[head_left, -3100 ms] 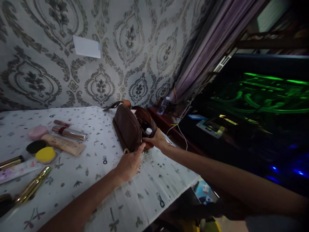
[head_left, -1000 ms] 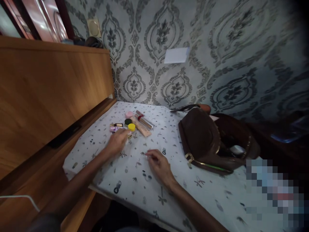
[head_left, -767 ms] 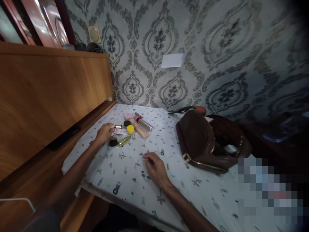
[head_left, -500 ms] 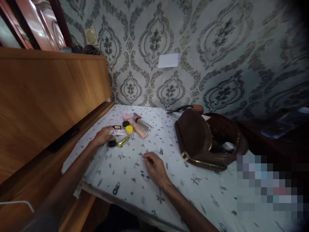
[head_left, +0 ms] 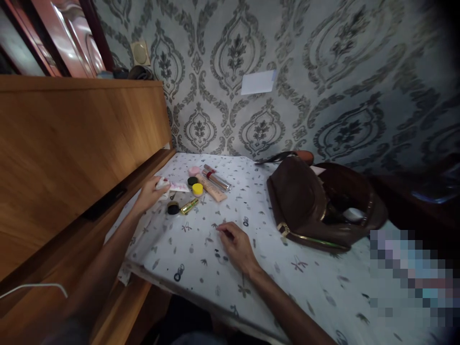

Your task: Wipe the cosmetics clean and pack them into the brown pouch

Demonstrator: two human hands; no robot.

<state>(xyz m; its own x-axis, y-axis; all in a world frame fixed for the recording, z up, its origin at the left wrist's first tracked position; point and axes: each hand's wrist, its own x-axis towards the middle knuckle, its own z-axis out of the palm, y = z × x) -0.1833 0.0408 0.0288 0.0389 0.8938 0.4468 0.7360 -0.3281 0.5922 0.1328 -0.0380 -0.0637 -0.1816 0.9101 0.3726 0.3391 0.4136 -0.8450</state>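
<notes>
Tube (head_left: 178, 187), pale with pink marks, shows in the head view just left of the yellow jar (head_left: 197, 189), its near part at the left hand (head_left: 150, 192). That hand is narrow, thumb and fingers closed on the tube's white end. The right hand (head_left: 235, 244) rests on the cloth (head_left: 212, 273), nearer the person than the yellow jar and to its right, fingers curled, nothing seen in it; I cannot tell if the fingertips meet.

As for how far things have got, the tube looks to be the 1 item in hand, and 8 others lie loose on the cloth. Beyond the yellow jar are the pink jar (head_left: 194, 170) and dark jar (head_left: 192, 181); the peach tube (head_left: 212, 188) lies beside it on the right, with 2 slim sticks (head_left: 217, 179) past that. Nearer the person than the yellow jar lie the gold stick (head_left: 189, 206) and, farther left, the black jar (head_left: 173, 207). The bag (head_left: 298, 201) stands well to the right of the yellow jar, its mouth open, a white-topped thing (head_left: 354, 214) inside; so none of those 8 is packed, and the bag is not closed.

The tube's long axis runs nearly sideways, roughly along the wall (head_left: 226, 110). Its free end points right, towards the yellow jar, and stops near the dark jar. A small gap under it seems likely, but I cannot be sure it is off the cloth.
</notes>
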